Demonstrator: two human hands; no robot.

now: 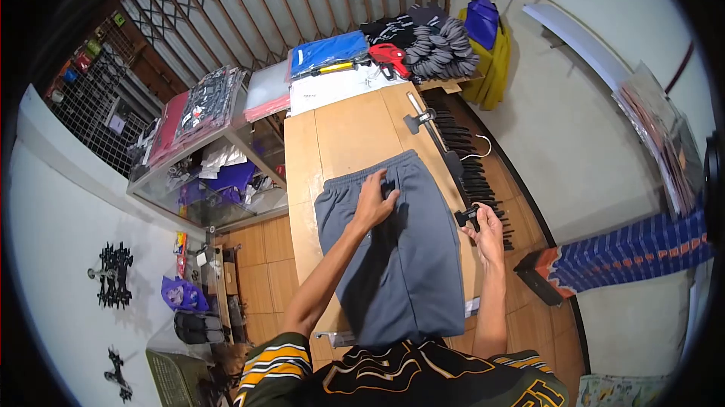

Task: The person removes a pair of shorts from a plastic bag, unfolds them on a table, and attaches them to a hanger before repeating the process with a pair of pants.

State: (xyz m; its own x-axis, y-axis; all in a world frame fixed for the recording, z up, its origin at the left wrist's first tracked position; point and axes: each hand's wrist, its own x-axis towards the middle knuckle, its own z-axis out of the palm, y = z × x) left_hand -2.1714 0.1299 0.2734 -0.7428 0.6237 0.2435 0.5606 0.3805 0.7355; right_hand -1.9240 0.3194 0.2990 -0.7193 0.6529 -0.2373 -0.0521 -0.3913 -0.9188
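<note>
While the left hand (375,201) spreads open over grey shorts (434,256), likely steadying them flat on the table (343,135), the right hand (488,232) pinches a black hanger clip (467,216) just beside, presumably for control.

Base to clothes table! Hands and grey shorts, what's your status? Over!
Left hand open, over the waistband. Right hand gripping black hanger clip. Grey shorts laid out on table. No other object seen on them.
</note>
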